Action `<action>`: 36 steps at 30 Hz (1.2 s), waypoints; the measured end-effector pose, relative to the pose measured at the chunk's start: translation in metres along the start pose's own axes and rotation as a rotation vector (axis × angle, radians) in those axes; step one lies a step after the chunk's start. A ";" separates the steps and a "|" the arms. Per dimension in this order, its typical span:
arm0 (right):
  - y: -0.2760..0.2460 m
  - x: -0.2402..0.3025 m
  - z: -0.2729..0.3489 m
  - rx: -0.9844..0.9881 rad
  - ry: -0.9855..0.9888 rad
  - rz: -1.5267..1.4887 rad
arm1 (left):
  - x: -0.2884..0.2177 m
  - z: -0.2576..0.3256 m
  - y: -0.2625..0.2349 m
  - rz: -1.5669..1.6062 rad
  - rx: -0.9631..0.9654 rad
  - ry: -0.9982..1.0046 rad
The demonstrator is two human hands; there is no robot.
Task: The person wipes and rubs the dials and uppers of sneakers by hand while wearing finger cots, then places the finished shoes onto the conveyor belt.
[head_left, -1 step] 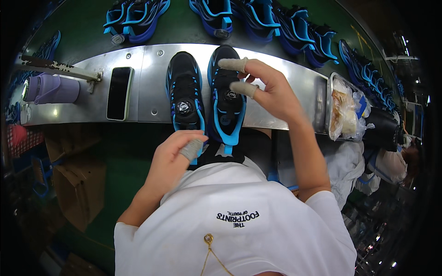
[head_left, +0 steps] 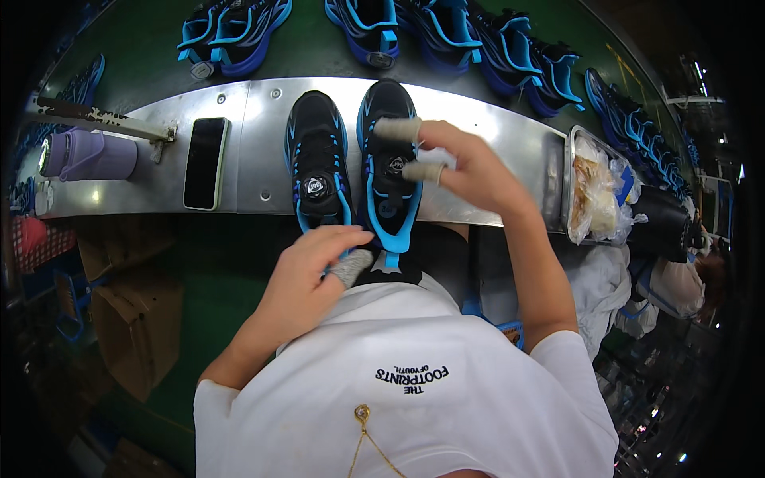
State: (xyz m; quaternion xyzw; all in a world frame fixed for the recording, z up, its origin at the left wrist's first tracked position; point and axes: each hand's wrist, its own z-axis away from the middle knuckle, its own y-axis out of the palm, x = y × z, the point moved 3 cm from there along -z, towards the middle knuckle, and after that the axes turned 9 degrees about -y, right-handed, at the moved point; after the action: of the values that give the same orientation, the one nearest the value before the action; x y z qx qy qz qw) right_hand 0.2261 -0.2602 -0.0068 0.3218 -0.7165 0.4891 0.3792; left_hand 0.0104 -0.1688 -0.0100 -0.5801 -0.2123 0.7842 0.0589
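Note:
Side by side in front of me, toes pointing away, are two black sneakers with bright blue edging and a round dial on each tongue: a left sneaker (head_left: 316, 143) and a right sneaker (head_left: 390, 187). My left hand (head_left: 319, 267) is closed around the heel of the left sneaker, with blue trim showing between thumb and fingers; the hand hides most of that heel. Over the right sneaker, my right hand (head_left: 470, 163) has its forefinger and thumb spread apart, close to the laces and the dial. Beige covers wrap those two fingertips, and a grey one wraps my left thumb.
The sneakers rest on a metal ledge (head_left: 255, 171). Left of them lie a dark-screened phone (head_left: 206, 163) and a purple bottle (head_left: 100, 154) beside a worn metal bar (head_left: 103, 115). A metal tray (head_left: 570, 187) of plastic bags stands right. More sneakers (head_left: 362, 32) line the green surface beyond.
My left hand has shifted a little to the right at the left sneaker's heel. Both sneakers sit very slightly further left. My right forefinger and thumb have moved slightly.

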 end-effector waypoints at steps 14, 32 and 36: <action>0.018 -0.012 0.011 0.036 -0.079 -0.027 | 0.005 -0.043 0.047 1.278 0.068 -0.526; 0.018 -0.021 0.018 -0.125 0.058 0.037 | 0.004 -0.043 0.049 1.314 0.065 -0.568; -0.014 -0.041 0.035 -0.184 0.194 0.062 | -0.016 -0.036 0.018 0.787 0.226 -0.625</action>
State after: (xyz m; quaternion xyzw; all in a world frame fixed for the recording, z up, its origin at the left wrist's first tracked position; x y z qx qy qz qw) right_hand 0.2507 -0.2937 -0.0433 0.2145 -0.7279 0.4618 0.4592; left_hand 0.0517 -0.1805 -0.0115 -0.3439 0.1006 0.9010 -0.2446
